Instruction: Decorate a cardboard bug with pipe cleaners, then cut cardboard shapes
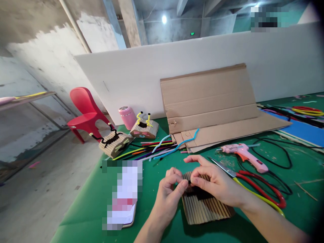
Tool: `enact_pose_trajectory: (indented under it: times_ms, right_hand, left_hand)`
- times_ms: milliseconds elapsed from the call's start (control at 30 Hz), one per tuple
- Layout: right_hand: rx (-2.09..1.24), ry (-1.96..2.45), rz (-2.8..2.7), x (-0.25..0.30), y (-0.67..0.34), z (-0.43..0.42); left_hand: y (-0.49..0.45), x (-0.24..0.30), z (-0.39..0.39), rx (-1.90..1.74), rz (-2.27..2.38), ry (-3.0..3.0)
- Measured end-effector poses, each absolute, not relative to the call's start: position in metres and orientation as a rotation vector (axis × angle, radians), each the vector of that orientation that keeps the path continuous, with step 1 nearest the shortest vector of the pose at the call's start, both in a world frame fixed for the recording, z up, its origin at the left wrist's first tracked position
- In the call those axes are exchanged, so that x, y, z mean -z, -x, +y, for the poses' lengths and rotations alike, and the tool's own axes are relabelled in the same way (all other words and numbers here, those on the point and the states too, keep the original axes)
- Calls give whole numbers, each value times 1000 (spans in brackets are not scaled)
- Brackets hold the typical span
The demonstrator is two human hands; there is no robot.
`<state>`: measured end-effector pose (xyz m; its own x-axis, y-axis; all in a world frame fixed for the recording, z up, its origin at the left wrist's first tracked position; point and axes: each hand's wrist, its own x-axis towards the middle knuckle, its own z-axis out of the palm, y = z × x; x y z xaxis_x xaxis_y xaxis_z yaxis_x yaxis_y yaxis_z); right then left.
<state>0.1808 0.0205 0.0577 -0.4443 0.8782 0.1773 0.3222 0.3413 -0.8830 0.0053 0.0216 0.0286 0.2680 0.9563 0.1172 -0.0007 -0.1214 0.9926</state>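
Note:
A box covered in corrugated cardboard [205, 213] lies on the green tabletop in front of me, with a dark opening [202, 193] in its top. Over this opening, my left hand [170, 189] is closed in a pinch at the left end of a short black pipe cleaner [189, 182]. My right hand [212, 180] pinches the same piece between thumb and forefinger, its other fingers raised. The two sets of fingertips almost meet, and they hide most of the pipe cleaner. Part of the box is covered by my right hand.
Scissors [260, 189] and a pink glue gun [246, 156] with its cord lie right. A phone [129, 202] is left. Two similar decorated boxes, one with black feelers [115, 143], one with yellow [144, 128], stand behind loose pipe cleaners [152, 150]. Folded cardboard [210, 98] leans at the back.

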Motion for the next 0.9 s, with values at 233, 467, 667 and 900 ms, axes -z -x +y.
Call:
enact_pose_trajectory:
  times_ms: [233, 467, 667, 900]
  right_hand:
    - [-1047, 1081, -2001, -61, -180, 22]
    - [-921, 1161, -1917, -60, -187, 21]
    - [-840, 1164, -1851, -56, -190, 13]
    - [-629, 1228, -2039, -66, -176, 4]
  left_hand:
    - [-4, -26, 23, -1073, 987, -1396]
    - [2, -27, 23, -1063, 972, -1535]
    - [-2, -24, 21, -981, 983, -1624]
    - [-10, -23, 17, -988, 1011, -1688]
